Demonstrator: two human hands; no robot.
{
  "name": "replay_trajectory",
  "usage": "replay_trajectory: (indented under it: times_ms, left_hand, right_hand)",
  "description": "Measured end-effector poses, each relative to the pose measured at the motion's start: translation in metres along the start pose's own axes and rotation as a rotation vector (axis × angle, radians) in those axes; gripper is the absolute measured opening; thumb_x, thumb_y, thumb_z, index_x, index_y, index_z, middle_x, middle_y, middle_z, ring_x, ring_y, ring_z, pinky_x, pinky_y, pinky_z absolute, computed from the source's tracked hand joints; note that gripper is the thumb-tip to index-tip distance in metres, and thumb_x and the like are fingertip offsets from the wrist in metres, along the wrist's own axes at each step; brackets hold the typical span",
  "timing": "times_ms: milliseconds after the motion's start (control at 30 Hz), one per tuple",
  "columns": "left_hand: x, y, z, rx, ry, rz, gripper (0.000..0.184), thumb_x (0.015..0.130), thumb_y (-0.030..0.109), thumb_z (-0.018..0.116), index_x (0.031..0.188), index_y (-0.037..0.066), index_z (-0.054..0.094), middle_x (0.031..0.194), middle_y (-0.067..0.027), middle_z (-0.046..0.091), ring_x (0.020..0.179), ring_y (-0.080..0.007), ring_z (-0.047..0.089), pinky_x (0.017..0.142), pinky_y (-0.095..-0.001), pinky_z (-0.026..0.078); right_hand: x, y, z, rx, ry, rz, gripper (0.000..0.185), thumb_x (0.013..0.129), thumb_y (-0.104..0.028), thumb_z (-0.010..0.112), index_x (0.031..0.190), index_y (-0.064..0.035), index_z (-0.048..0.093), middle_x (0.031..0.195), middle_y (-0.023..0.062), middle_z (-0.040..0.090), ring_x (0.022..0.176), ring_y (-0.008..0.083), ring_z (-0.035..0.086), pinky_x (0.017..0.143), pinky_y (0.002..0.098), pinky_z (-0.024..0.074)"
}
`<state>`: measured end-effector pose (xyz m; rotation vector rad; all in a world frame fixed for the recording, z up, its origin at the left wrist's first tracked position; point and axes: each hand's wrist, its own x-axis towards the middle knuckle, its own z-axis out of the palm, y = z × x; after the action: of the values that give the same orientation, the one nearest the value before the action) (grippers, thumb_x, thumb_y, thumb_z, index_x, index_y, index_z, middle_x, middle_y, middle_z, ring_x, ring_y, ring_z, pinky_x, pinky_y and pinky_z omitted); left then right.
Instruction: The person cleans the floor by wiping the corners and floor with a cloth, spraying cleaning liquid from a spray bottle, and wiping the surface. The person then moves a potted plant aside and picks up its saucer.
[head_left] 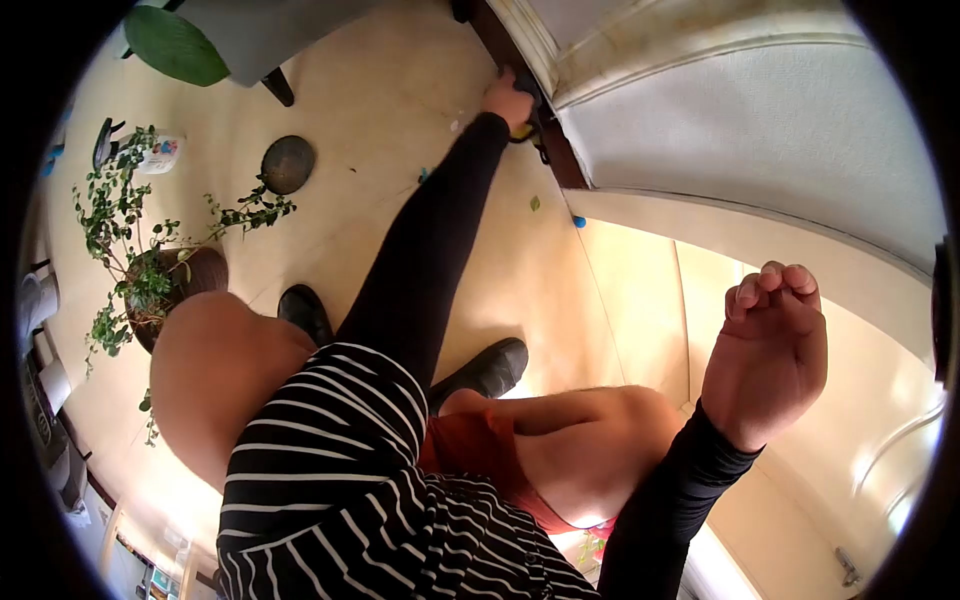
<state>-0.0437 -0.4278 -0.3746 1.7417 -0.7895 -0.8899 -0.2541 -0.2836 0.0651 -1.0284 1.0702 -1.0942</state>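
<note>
My left hand (pixel 508 101) reaches far forward to the dark brown baseboard (pixel 563 158). Its fingers are closed around something dark with a bit of yellow, mostly hidden by the hand, so I cannot make it out. A dark looped piece (pixel 542 148) shows just beside it, against the baseboard. My right hand (pixel 768 360) is raised at the right, palm visible and bare, with its fingers loosely curled and nothing in them. A green leaf (pixel 535 203) and a small blue object (pixel 580 222) lie near the baseboard's end.
A trailing plant (pixel 148 282) in a brown pot (pixel 205 272) stands at the left. Beyond it are a round dark dish (pixel 288 164) and a white container (pixel 162 154). A large leaf (pixel 177 46) hangs at the upper left. A white wall panel (pixel 750 130) borders the right.
</note>
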Motion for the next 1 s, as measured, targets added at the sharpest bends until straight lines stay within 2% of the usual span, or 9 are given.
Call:
replay_trajectory:
  times_ms: [67, 100, 133, 233, 300, 433, 533, 833, 1000]
  left_hand:
    - [-0.029, 0.025, 0.005, -0.009, 0.051, -0.094, 0.085, 0.074, 0.011, 0.06, 0.154, 0.003, 0.032, 0.102, -0.0281, 0.068, 0.082, -0.0357, 0.067, 0.073, -0.04, 0.055]
    - [-0.056, 0.046, 0.002, 0.041, 0.018, -0.095, 0.085, 0.077, 0.012, 0.056, 0.155, 0.001, 0.025, 0.104, -0.0348, 0.065, 0.1, -0.0481, 0.063, 0.087, -0.0481, 0.051]
    - [-0.061, 0.018, 0.034, -0.156, 0.074, -0.093, 0.084, 0.078, 0.012, 0.054, 0.156, 0.006, 0.024, 0.108, -0.036, 0.063, 0.1, -0.0508, 0.062, 0.09, -0.0508, 0.05]
    - [-0.102, 0.017, 0.041, -0.083, 0.055, -0.013, 0.081, 0.076, 0.011, 0.054, 0.154, 0.006, 0.033, 0.127, -0.0361, 0.057, 0.122, -0.0478, 0.054, 0.107, -0.0446, 0.042]
    - [-0.075, 0.008, 0.028, -0.221, -0.042, -0.17, 0.085, 0.072, 0.007, 0.059, 0.154, 0.005, 0.034, 0.134, -0.0311, 0.056, 0.123, -0.0371, 0.057, 0.102, -0.0369, 0.045]
    - [0.005, 0.05, -0.03, -0.41, 0.248, -0.164, 0.075, 0.074, 0.007, 0.058, 0.148, 0.003, 0.044, 0.12, -0.0322, 0.064, 0.118, -0.037, 0.061, 0.103, -0.0398, 0.045]
    - [0.077, 0.017, -0.056, -0.205, 0.086, -0.193, 0.069, 0.076, 0.009, 0.06, 0.144, 0.003, 0.049, 0.117, -0.031, 0.065, 0.114, -0.0378, 0.062, 0.098, -0.0413, 0.048]
    - [0.11, -0.015, -0.053, -0.011, 0.258, -0.015, 0.061, 0.08, 0.014, 0.06, 0.14, 0.004, 0.054, 0.119, -0.0306, 0.064, 0.107, -0.0424, 0.063, 0.091, -0.0466, 0.051]
    - [0.047, -0.02, -0.029, -0.032, -0.012, -0.076, 0.087, 0.078, 0.015, 0.058, 0.157, 0.004, 0.024, 0.115, -0.0331, 0.064, 0.104, -0.0455, 0.063, 0.09, -0.0468, 0.051]
  right_hand:
    - [0.002, 0.001, 0.006, 0.008, 0.018, 0.009, 0.022, 0.09, -0.012, 0.045, 0.103, 0.0007, 0.058, 0.092, 0.0118, 0.063, 0.079, 0.0199, 0.056, 0.073, 0.0295, 0.0424]
    - [0.004, 0.003, 0.01, 0.005, 0.024, 0.018, 0.022, 0.09, -0.012, 0.045, 0.103, 0.0007, 0.058, 0.092, 0.0118, 0.063, 0.079, 0.0198, 0.056, 0.072, 0.0295, 0.0423]
    - [0.007, 0.006, 0.015, 0.0, 0.03, 0.026, 0.022, 0.089, -0.012, 0.045, 0.103, 0.0006, 0.058, 0.092, 0.0119, 0.063, 0.078, 0.0198, 0.056, 0.072, 0.0296, 0.0422]
    - [0.014, 0.013, 0.027, 0.023, 0.002, 0.071, 0.021, 0.088, -0.011, 0.046, 0.101, 0.0007, 0.058, 0.09, 0.012, 0.063, 0.078, 0.0197, 0.057, 0.072, 0.03, 0.0422]
    - [0.017, 0.015, 0.031, -0.014, -0.016, 0.074, 0.021, 0.086, -0.009, 0.045, 0.099, 0.0009, 0.057, 0.089, 0.0118, 0.062, 0.077, 0.0194, 0.057, 0.07, 0.03, 0.0425]
    - [0.024, 0.021, 0.029, -0.05, 0.017, 0.086, 0.021, 0.084, -0.01, 0.046, 0.099, 0.0012, 0.057, 0.088, 0.0116, 0.062, 0.075, 0.0189, 0.057, 0.068, 0.0297, 0.0426]
    - [0.028, 0.019, 0.017, -0.05, -0.001, 0.117, 0.018, 0.089, -0.011, 0.047, 0.1, 0.0, 0.056, 0.09, 0.01, 0.059, 0.077, 0.0181, 0.053, 0.072, 0.0299, 0.0424]
    - [0.025, 0.017, 0.016, -0.047, 0.1, 0.152, 0.022, 0.084, -0.013, 0.047, 0.099, 0.0017, 0.057, 0.088, 0.0128, 0.06, 0.072, 0.02, 0.055, 0.069, 0.0296, 0.0431]
    - [0.023, 0.014, 0.025, -0.005, 0.031, 0.151, 0.023, 0.087, -0.013, 0.046, 0.101, 0.0017, 0.056, 0.09, 0.013, 0.06, 0.075, 0.0203, 0.055, 0.071, 0.0298, 0.0431]
